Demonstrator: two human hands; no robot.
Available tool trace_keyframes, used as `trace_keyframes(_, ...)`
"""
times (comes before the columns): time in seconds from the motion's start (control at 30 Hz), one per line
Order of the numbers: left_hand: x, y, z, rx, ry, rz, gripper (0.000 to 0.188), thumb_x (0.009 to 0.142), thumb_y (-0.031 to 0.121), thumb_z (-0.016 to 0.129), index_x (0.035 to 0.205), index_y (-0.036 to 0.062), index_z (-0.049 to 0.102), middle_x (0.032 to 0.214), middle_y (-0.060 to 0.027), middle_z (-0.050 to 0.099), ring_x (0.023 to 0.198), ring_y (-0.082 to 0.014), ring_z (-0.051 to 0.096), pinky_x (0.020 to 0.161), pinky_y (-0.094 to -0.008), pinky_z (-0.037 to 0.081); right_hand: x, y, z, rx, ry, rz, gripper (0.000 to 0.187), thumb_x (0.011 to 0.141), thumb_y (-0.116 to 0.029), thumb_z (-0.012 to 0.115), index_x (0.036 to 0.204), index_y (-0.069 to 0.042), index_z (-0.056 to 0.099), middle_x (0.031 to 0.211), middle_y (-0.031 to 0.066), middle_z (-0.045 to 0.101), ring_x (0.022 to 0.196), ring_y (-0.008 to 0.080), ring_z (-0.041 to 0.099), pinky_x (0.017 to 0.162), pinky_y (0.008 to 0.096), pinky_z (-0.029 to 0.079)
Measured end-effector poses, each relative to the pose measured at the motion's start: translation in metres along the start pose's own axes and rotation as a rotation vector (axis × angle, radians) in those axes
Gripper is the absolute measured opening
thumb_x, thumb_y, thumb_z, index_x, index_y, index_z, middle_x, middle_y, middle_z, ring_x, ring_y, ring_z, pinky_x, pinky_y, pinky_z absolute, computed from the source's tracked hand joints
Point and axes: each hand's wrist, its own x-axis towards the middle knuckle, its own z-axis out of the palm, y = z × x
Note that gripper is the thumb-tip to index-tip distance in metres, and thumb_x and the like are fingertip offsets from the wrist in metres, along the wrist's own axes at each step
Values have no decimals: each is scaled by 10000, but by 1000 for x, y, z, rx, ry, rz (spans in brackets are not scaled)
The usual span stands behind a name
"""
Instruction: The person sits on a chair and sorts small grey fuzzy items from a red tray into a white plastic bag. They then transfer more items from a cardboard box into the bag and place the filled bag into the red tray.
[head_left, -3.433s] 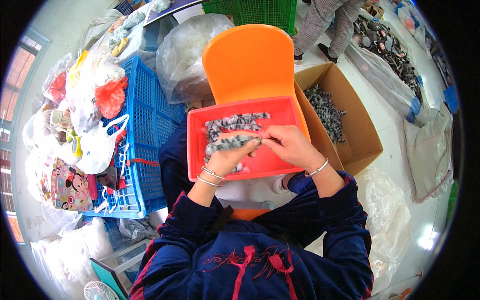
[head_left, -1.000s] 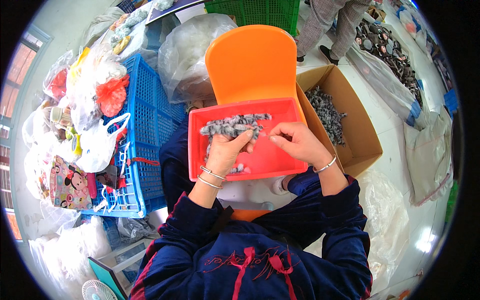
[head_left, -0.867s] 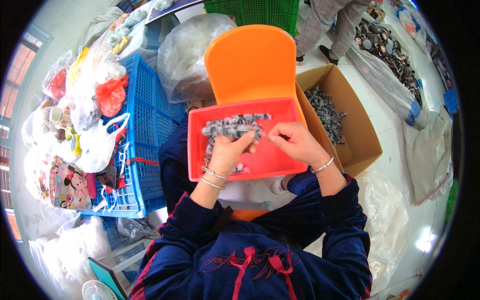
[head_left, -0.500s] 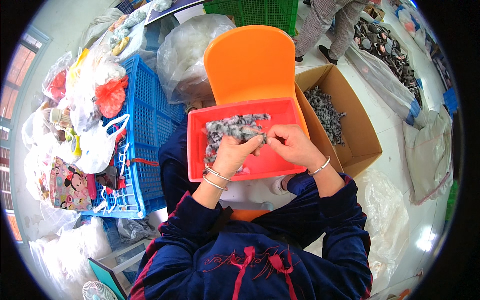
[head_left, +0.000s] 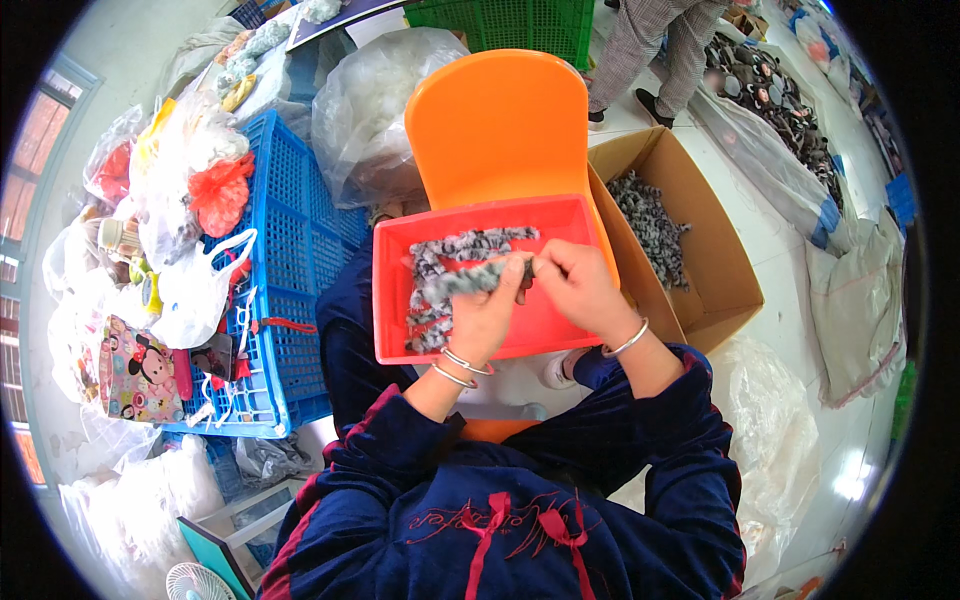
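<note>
A fuzzy grey-and-black plush strip (head_left: 462,281) is gripped by my left hand (head_left: 482,318), its free end blurred and pointing left. My right hand (head_left: 584,288) has its thumb and fingertips closed at the strip's right end, touching my left fingertips. What exactly the right fingers pinch is too small to make out. Both hands are above a red plastic tray (head_left: 384,335), which rests at the front of an orange chair (head_left: 498,125). More fuzzy grey strips (head_left: 430,334) lie in the tray's left part and along its far side.
Right of the tray stands an open cardboard box (head_left: 722,250) with grey fuzzy pieces (head_left: 650,228) inside. At left is a blue plastic crate (head_left: 300,365) topped with bags. Beyond the chair are a clear bag of white stuffing (head_left: 365,115), a green crate (head_left: 500,25) and another person's legs (head_left: 640,50).
My left hand has turned more upright and shifted slightly right. The held strip's free end has swung down and left. My right hand stays near the strip's end.
</note>
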Motion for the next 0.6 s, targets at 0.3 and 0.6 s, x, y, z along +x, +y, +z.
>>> trace_keyframes(0.3,4,15,-5,-283,-128,-271,363,1007,296,501,1218,38,645,703,28,495,604,-78,392,575,-228,360,-2,-4,-6,415,-232,171,375,1034,-357,429,932,-37,595,790,-13,532,652,71,414,583,233,381)
trace_keyframes(0.6,4,20,-9,-377,-179,-412,395,1015,318,476,1291,63,598,701,36,426,582,-78,336,570,-238,337,0,5,-13,597,-377,367,392,1029,-399,430,887,-58,560,700,-45,427,596,51,346,506,200,294)
